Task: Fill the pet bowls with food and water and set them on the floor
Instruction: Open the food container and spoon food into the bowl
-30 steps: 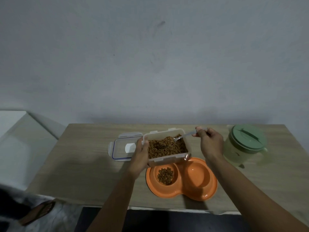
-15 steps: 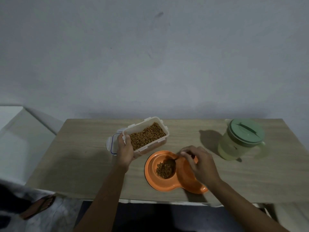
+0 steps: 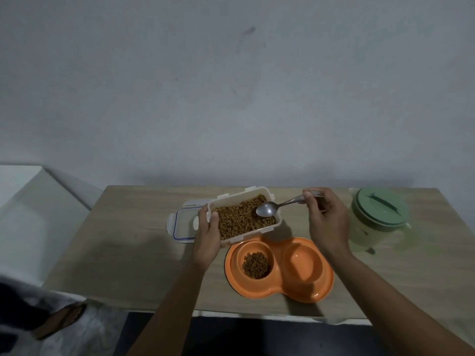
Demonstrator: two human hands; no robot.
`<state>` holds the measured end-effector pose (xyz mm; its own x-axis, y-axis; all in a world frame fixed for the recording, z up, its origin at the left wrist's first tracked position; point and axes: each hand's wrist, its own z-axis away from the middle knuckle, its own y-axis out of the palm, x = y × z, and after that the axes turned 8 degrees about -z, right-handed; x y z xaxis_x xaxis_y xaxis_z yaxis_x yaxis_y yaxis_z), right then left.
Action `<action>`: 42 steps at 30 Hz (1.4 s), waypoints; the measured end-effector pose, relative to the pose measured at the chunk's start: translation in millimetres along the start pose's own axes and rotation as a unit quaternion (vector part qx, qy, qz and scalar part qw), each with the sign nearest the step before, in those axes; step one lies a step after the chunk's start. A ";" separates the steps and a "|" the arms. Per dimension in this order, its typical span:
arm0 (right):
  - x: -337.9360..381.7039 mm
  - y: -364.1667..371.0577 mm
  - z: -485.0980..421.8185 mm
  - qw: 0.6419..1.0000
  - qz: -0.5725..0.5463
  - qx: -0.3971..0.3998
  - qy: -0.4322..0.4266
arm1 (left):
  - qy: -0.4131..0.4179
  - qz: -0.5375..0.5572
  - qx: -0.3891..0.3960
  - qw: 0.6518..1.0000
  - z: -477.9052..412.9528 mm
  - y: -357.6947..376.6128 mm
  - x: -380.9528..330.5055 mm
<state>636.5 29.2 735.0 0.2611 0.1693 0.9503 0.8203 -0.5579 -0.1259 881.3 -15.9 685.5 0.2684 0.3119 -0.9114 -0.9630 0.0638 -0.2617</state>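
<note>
Head view
- Left hand (image 3: 208,237): grips the left end of a clear plastic kibble container (image 3: 231,201), thumb hooked over its rim. The container is full of brown kibble (image 3: 239,222).
- Right hand (image 3: 326,222): fingers curled, pinching the handle end of a metal spoon (image 3: 267,208). The spoon's bowl sits over the kibble at the container's right end, with nothing visible in it.
- Orange double pet bowl (image 3: 279,289): on the wooden surface (image 3: 128,253), near its front edge. The left well holds a small heap of kibble and the right well shows bare orange.
- From the pet bowl, the container is at 11 o'clock, its near edge overlapping the bowl's far rim in this view.
- Container lid (image 3: 183,224): flat on the surface, at 9 o'clock from the container and partly under it.
- Green-lidded pitcher (image 3: 377,219): upright at 2 o'clock from the pet bowl, just beyond the right hand.
- Sandalled foot (image 3: 61,319): on the floor at 8 o'clock, off the surface.
</note>
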 end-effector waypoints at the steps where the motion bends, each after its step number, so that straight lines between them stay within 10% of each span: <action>1: -4.2 2.0 1.5 1.000 0.004 0.005 0.009 | 0.006 -0.011 0.008 1.000 1.0 1.6 -1.0; 25: -12.7 8.5 11.1 0.958 -0.040 -0.015 0.285 | -0.002 -0.072 0.081 0.994 4.2 28.5 6.7; 42: 8.9 -10.7 1.0 0.974 -0.055 -0.053 0.213 | -0.063 -0.029 0.007 0.998 -3.1 7.8 -7.6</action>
<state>630.6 37.5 744.6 -0.0800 -0.1068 0.9911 0.7679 -0.6405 -0.0071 871.8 -20.6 689.4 0.3188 0.4239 -0.8478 -0.9467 0.0980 -0.3070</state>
